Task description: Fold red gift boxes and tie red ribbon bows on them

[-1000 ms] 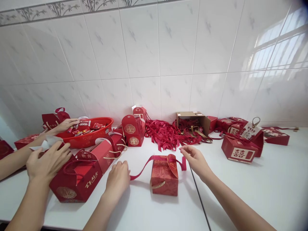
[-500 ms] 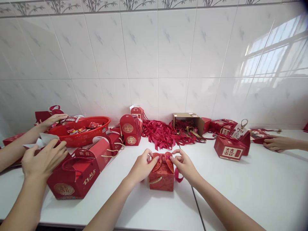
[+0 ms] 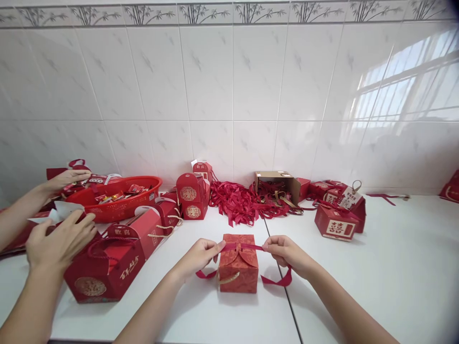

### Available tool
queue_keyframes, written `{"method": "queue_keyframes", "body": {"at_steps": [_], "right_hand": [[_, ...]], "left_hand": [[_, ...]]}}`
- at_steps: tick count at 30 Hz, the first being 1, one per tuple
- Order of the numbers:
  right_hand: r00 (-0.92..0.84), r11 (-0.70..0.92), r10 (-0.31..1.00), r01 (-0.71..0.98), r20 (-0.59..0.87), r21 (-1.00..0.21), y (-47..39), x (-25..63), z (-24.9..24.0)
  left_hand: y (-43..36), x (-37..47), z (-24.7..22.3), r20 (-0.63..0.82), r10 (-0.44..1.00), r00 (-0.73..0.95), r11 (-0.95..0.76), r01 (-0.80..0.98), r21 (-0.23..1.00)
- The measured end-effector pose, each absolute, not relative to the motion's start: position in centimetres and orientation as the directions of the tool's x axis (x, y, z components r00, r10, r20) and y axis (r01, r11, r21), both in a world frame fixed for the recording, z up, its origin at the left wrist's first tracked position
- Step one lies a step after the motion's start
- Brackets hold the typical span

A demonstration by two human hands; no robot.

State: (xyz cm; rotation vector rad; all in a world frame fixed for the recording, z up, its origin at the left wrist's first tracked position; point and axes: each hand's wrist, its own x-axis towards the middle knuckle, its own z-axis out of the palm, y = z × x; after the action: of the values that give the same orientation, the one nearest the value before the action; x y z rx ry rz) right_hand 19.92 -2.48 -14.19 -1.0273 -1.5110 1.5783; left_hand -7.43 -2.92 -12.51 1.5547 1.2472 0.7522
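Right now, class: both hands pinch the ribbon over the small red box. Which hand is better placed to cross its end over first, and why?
Probably the right hand: its ribbon tail hangs longer and freer beside the small red box. The left hand holds a shorter tail, close against the box.

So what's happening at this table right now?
The person's left hand and right hand each pinch an end of a red ribbon pulled across the top of a small red gift box standing on the white table. To the left, a co-worker's hand rests on a larger red box, beside a red basket. A ribbon pile lies behind.
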Motion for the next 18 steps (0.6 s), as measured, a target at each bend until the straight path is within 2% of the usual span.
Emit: {"method": "queue_keyframes", "body": {"at_steps": [5, 11, 18], "right_hand": [[-0.462, -0.063, 0.884, 0.036, -0.073, -0.997, -3.5, 19.7, -13.4], [-0.397, 0.015, 0.915, 0.209, -0.071, -0.978, -3.4, 19.3, -14.1], [-0.307, 0.082, 0.952, 0.257, -0.001, -0.963, -2.1, 19.7, -14.5]], "left_hand": [[-3.4, -7.5, -12.1, -0.05, 0.959, 0.278, -0.027, 0.265, 0.964], [-3.5, -7.1, -12.1, -0.095, 0.95, 0.299, 0.032, 0.209, 0.977], [-4.7, -5.6, -12.1, -0.1, 0.963, 0.249, 0.048, 0.206, 0.977]]}}
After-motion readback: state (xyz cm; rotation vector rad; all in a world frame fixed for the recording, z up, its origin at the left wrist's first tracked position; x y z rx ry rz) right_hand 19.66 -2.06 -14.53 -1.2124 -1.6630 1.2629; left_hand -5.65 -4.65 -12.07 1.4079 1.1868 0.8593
